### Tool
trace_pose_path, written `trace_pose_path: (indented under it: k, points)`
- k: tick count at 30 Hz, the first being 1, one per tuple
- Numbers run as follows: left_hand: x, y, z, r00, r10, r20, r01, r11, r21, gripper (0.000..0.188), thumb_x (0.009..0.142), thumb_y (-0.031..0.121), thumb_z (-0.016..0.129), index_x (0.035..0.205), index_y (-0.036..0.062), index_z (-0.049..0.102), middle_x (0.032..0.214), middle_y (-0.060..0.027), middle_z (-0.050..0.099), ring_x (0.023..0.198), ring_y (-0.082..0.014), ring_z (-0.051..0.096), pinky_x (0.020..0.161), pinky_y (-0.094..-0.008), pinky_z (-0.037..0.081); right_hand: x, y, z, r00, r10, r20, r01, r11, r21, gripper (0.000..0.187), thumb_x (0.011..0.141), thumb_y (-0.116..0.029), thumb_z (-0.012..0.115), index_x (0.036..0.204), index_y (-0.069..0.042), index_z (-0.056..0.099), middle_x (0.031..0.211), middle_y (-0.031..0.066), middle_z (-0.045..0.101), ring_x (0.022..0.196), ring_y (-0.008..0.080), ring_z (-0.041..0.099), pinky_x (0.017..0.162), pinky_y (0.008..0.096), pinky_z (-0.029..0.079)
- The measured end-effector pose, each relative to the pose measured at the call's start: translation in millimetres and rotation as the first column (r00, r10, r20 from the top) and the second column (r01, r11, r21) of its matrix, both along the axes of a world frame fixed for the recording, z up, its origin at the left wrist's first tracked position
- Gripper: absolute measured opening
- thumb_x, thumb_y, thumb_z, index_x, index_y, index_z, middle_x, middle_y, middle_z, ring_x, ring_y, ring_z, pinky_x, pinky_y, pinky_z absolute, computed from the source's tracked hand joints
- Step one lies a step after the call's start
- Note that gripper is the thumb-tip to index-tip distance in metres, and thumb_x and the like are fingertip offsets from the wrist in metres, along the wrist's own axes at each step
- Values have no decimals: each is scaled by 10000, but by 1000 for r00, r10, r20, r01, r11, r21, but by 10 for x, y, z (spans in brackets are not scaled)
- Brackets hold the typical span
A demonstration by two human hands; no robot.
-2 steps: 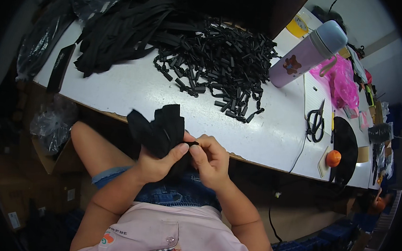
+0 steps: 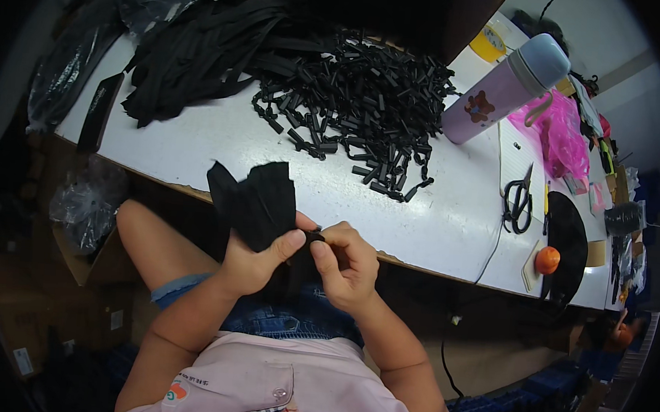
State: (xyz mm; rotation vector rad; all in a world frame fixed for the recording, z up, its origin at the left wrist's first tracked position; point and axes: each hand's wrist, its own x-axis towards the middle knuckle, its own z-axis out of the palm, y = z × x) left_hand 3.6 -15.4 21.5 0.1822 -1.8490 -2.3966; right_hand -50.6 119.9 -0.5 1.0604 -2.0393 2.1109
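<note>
My left hand [image 2: 255,266] is closed round a bundle of black fabric strips [image 2: 254,202], whose ends fan out above the fist. My right hand [image 2: 350,267] pinches a small black piece [image 2: 315,236] between thumb and forefinger, close beside the left thumb. Whether that piece is joined to a strip is hard to make out. Both hands are over my lap, just in front of the table edge. On the table beyond them is a heap of small black stick-shaped pieces with loops [image 2: 368,94].
Long black strips [image 2: 203,52] are piled at the left, near a dark flat box [image 2: 101,112]. To the right stand a lilac bottle [image 2: 491,95], scissors [image 2: 519,200], an orange round fruit [image 2: 547,260] and a pink plastic bag [image 2: 560,142]. A white cable hangs over the table edge.
The bundle in my left hand has tilted slightly up and to the left. My thumbs have moved a little apart, and more of the small black piece shows between them.
</note>
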Motion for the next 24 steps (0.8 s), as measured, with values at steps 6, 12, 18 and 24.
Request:
trace_pose_path:
  k: [6,12,18,24]
  points:
    - [-43,95,-99,953,149,-264,-193,970,-148,82,805,80,552,848,12,542,733,-7,522,635,-69,485,573,-196,406,-105,31,148,875,212,436,-231,973,-8,134,722,-80,621,782,1,533,572,13,461,475,67,421,419,197,328]
    - [-53,5,-93,990,134,-50,-137,988,-71,99,803,82,556,869,10,541,735,-10,539,653,-75,505,587,-198,419,-73,58,278,991,133,-1,-121,909,400,180,656,-77,649,789,-11,547,666,62,518,499,161,482,429,242,375]
    - [-24,87,-104,998,54,-40,-60,984,-166,173,728,29,596,891,13,541,788,-31,550,721,-81,528,643,-232,444,-153,8,215,913,-44,-405,138,969,206,169,668,-40,624,822,-19,556,751,84,511,527,159,477,453,230,388]
    - [-17,65,-76,999,-20,-35,24,993,119,165,723,28,617,867,17,536,725,-37,512,604,-75,496,511,-182,417,-89,145,126,957,160,241,-163,987,-7,54,744,-6,582,782,8,546,741,34,491,545,59,429,430,178,325]
